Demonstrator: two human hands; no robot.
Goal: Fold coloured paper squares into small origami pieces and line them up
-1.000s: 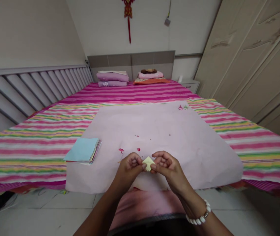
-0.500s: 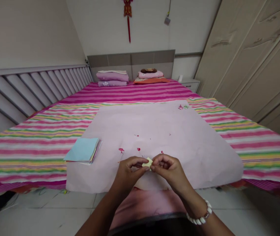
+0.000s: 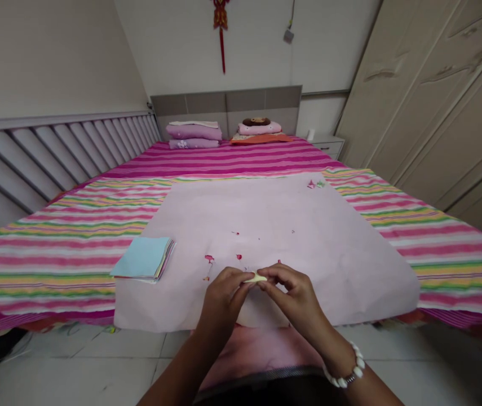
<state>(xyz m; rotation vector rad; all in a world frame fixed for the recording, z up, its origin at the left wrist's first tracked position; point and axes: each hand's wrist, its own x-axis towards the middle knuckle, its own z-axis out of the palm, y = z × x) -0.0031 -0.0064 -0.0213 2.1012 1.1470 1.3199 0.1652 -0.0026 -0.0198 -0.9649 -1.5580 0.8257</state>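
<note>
A small piece of folded pale yellow paper [image 3: 256, 278] is held between both hands, above the near part of the large pale sheet [image 3: 224, 208]. My left hand [image 3: 224, 292] pinches its left side between thumb and fingers. On the right side, the thumb and fingers of my right hand [image 3: 293, 287] close on it, with the fingertips of both hands almost meeting. The paper appears thin and nearly edge-on, and its folds are partly covered by the fingers. Just beyond the hands, small red marks or scraps [image 3: 209, 258] show on the sheet.
A stack of coloured paper [image 3: 143, 257], light blue on top, lies at the sheet's left. Two small folded paper pieces, one pink [image 3: 311, 184] and one green [image 3: 321, 184], sit at its far right corner. The sheet covers a striped bedspread [image 3: 447, 248]; folded bedding [image 3: 194, 133] lies by the headboard.
The yellow paper has turned from showing a broader face to a narrow, flatter profile. Both hands have shifted slightly, their fingertips drawing closer together around it.
</note>
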